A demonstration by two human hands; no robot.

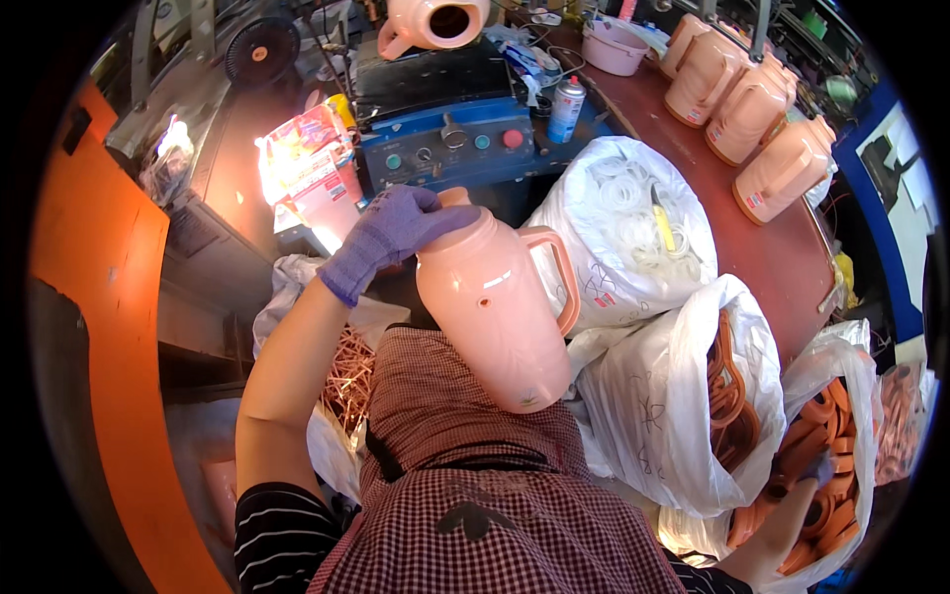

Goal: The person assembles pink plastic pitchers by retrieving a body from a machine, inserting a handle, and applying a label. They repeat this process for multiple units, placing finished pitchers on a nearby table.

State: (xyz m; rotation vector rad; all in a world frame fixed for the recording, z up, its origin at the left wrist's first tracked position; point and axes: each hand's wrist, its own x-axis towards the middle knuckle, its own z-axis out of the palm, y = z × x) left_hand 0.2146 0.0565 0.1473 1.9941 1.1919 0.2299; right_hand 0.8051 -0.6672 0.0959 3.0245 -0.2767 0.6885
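A glossy pink jug (495, 307) with a side handle leans across my lap, with a small dark hole in its body. My left hand (396, 233), in a purple glove, is closed around the jug's neck. Far to the lower right, my right hand (817, 469) reaches into a white bag (859, 361) filled with orange-brown curved plastic parts (841, 465). Its fingers are small and partly hidden among the parts, so their grip does not show.
Ahead stands a blue machine (445, 148) with buttons, another pink jug (432, 22) on top. A spray can (566, 111) stands beside it. Right are a bag of clear rings (623, 198) with a yellow-handled cutter, a bag of brown handles (727, 406), and several jugs (787, 168) on the table.
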